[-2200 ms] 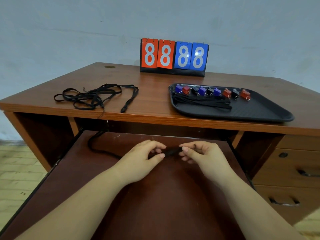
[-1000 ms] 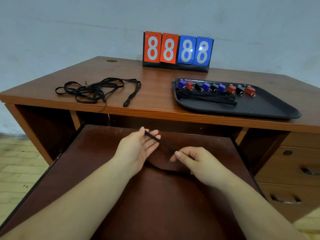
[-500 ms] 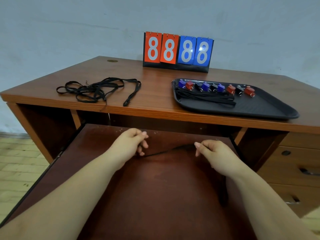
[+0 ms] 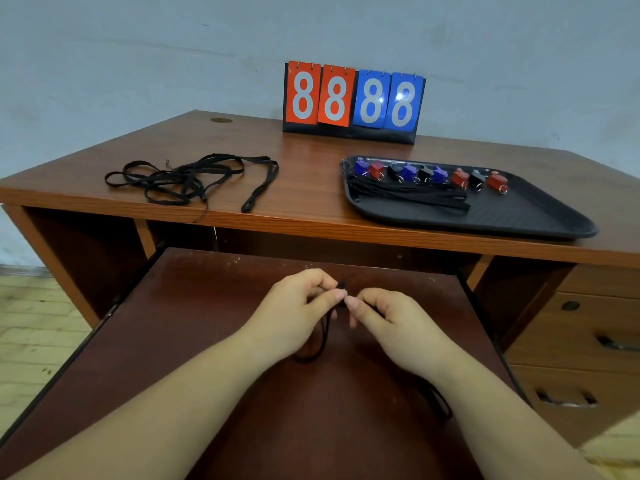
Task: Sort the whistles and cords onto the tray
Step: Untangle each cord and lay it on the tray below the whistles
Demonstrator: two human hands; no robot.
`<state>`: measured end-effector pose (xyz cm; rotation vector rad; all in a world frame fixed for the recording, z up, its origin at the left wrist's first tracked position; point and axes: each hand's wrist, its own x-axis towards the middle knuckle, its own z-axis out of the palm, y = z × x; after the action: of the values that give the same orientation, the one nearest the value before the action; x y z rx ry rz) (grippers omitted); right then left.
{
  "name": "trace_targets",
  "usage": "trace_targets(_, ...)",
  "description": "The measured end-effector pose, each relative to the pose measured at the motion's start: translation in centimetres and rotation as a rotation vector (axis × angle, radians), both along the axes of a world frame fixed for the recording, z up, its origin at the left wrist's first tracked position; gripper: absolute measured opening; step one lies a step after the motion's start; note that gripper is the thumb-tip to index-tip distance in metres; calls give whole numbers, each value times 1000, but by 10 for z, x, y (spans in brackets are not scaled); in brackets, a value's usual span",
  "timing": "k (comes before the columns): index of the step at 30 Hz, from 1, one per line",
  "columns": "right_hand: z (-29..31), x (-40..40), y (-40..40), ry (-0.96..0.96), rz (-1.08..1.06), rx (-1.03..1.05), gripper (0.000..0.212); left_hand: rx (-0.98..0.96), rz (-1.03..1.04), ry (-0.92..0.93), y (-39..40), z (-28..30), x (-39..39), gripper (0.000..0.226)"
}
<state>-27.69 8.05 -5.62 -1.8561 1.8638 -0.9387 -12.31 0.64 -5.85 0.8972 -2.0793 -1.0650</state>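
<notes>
Clearly well along, seen from the head camera: nine whistles (image 4: 429,175) lined up at the far edge of the tray (image 4: 540,220) on the right, folded cords (image 4: 408,198) just nearer. Left to sort: the tangled cords (image 4: 187,180) on the far-left desktop (several, uncounted). Near, over the pull-out shelf (image 4: 207,323), left hand (image 4: 298,313) and right hand (image 4: 391,318) both pinching one black cord (image 4: 323,336), fingertips nearly touching.

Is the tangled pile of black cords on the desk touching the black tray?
Apart. The head view shows bare wooden desktop between the tangled pile of black cords on the left and the black plastic tray on the right.
</notes>
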Motion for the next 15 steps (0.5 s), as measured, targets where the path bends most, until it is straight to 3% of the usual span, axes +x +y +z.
trace_targets(7,4,-18,0,-19,-89,23,39,24,212,20,-22,2,12,18)
trace_targets(11,2,-10,-1,-38,-61,7,39,164,126,118,-18,0,9,14)
trace_targets(15,0,5,-1,-22,22,-2,36,97,22,23,-1,-1,-3,15)
